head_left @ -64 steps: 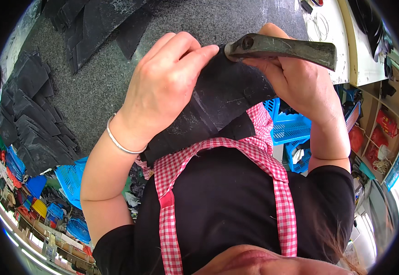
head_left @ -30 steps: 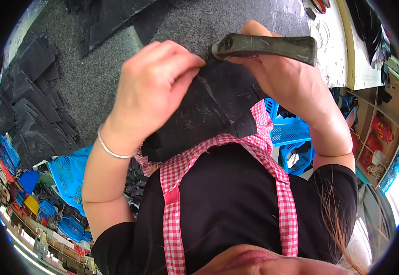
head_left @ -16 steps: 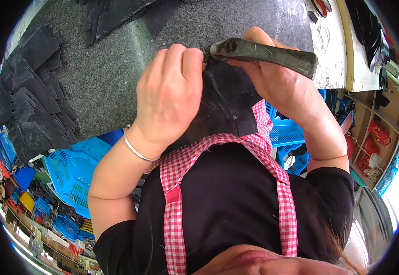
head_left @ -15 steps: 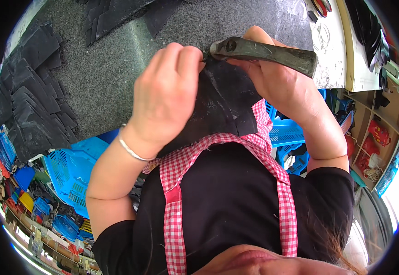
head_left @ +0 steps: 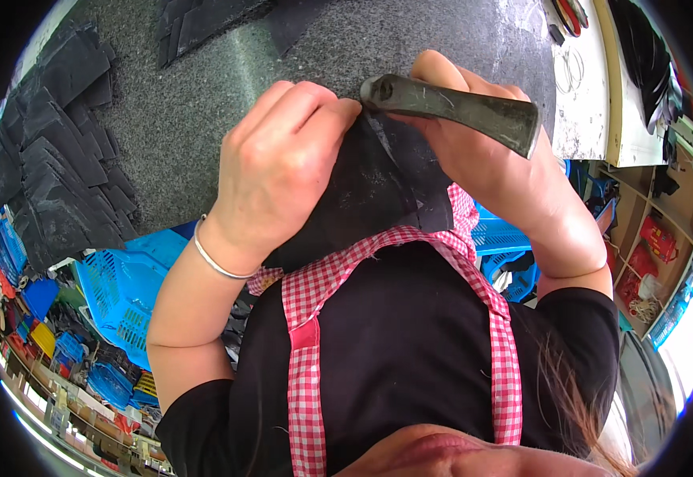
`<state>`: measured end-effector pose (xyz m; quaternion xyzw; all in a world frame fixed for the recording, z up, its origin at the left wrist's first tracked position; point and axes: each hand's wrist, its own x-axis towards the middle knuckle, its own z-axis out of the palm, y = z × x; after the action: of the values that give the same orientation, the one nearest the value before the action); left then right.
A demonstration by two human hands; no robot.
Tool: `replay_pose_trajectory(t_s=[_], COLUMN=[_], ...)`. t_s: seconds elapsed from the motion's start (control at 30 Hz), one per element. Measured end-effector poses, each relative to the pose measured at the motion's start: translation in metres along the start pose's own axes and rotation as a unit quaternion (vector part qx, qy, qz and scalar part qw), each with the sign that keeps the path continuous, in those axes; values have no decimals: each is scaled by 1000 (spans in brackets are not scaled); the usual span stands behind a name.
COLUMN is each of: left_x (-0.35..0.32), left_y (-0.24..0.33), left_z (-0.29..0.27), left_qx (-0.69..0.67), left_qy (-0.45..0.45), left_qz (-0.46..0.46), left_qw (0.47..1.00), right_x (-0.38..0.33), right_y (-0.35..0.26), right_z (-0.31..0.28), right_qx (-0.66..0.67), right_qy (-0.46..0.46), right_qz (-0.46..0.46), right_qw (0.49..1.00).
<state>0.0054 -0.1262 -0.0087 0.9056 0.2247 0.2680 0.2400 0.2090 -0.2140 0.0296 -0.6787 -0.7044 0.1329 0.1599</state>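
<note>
A thin black sheet (head_left: 354, 195), perhaps leather, lies at the stone slab's near edge and hangs toward my red-checked apron. My left hand (head_left: 283, 155) is closed, pinching the sheet's upper edge between thumb and fingers. Around a hammer my right hand (head_left: 473, 131) is closed. The dark metal hammer head (head_left: 454, 107) lies across the top of that hand, its rounded end close to my left fingertips and over the sheet's edge. The hammer's handle is mostly hidden by my right hand. A folded seam or overlap runs down the sheet below the fingertips.
Overlapping black pieces (head_left: 60, 159) pile up on the left of the speckled grey slab (head_left: 179, 103), more black pieces (head_left: 203, 28) at its far side. Blue plastic baskets (head_left: 120, 294) stand below on the left, a blue crate (head_left: 501, 230) on the right. A shelf unit (head_left: 640, 238) stands at far right.
My left fingers have rolled closer against the sheet's edge and the hammer's rounded end. The hammer head has tilted slightly, its broad end lower. The whole view has shifted a little.
</note>
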Motion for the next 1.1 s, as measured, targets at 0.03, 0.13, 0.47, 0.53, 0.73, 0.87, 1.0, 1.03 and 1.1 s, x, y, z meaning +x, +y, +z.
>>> replay_pose_trajectory(t_s=[0.03,0.13,0.47,0.53,0.73,0.87,1.0,1.03,1.1], left_x=[0,-2,-13,-18,-32,-38,-47,-49,-52], left_y=[-4,-11,-10,-7,-19,-12,-11,-14,-19], left_z=[-2,-9,-19,-13,-31,-31,-36,-36,-40], left_qx=[-28,-64,3,62,36,26,21,5,-19], left_qy=[-7,-19,-13,14,-7,6,4,7,17], left_qz=[-10,-23,13,37,34,2,-15,-24,-42], left_qw=[1000,998,1000,997,999,1000,1000,1000,999], right_x=[0,5,13,19,18,19,25,24,24], right_y=[1,5,1,-11,-17,-31,-41,-42,-46], right_z=[0,-5,-8,-13,-4,4,4,5,7], right_qx=[1,-2,-7,-16,-26,34,18,24,36], right_qy=[0,-5,-45,-27,-13,-47,-54,-58,-62], right_qz=[-6,-29,-52,-51,-80,-94,-112,-109,-109], right_qw=[1000,1000,998,998,996,994,992,992,991])
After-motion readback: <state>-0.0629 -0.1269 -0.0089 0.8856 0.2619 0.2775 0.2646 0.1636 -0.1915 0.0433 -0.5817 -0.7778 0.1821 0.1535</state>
